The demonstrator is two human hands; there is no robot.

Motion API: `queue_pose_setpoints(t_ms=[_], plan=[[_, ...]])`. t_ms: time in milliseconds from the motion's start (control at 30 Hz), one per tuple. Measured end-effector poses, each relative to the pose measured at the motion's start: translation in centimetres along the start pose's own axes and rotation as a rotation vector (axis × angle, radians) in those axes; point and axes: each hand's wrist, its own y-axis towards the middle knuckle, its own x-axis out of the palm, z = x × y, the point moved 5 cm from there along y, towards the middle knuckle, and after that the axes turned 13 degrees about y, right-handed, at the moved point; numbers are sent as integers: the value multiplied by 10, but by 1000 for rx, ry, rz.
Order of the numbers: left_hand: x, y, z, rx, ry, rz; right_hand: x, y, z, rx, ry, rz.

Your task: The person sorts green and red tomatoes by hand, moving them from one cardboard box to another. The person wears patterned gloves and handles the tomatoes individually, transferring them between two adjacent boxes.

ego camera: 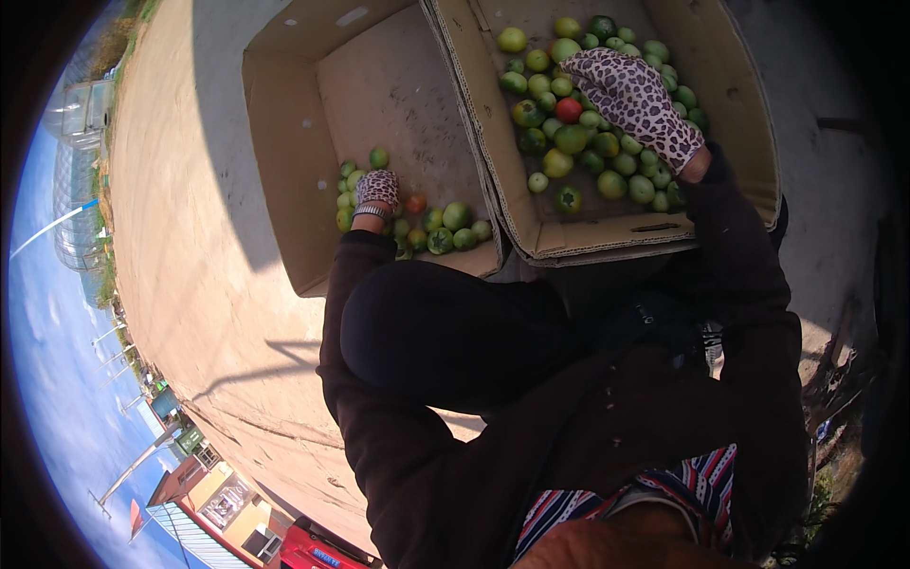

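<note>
My left hand [377, 188], in a leopard-print glove, is down among tomatoes at the near left corner of the left cardboard box [282, 128]. Its fingers are out of sight, so I cannot tell whether it grips one. A dark green tomato [440, 240] and an orange-red tomato [415, 204] lie to its right. My right hand [625, 92], gloved alike, reaches over a heap of mostly green tomatoes [571, 139] in the right cardboard box [513, 226]. Its fingertips touch or nearly touch a pale green tomato [566, 50]; their grip is hidden. A red tomato [568, 110] sits below that hand.
The two boxes stand side by side, their walls touching. My bent knee [398, 327] is close against the near side of the left box. Sunlit concrete ground [213, 320] stretches left, towards a building [227, 505] and a red vehicle [320, 548].
</note>
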Motion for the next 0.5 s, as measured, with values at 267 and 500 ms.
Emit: queue_pose_setpoints(t_ms=[267, 500], plan=[[-46, -23, -24, -173, -515, 60, 6, 3, -1, -38, -153, -122], [-223, -117, -15, 185, -1413, 75, 7, -7, -62, -268, 166, -18]])
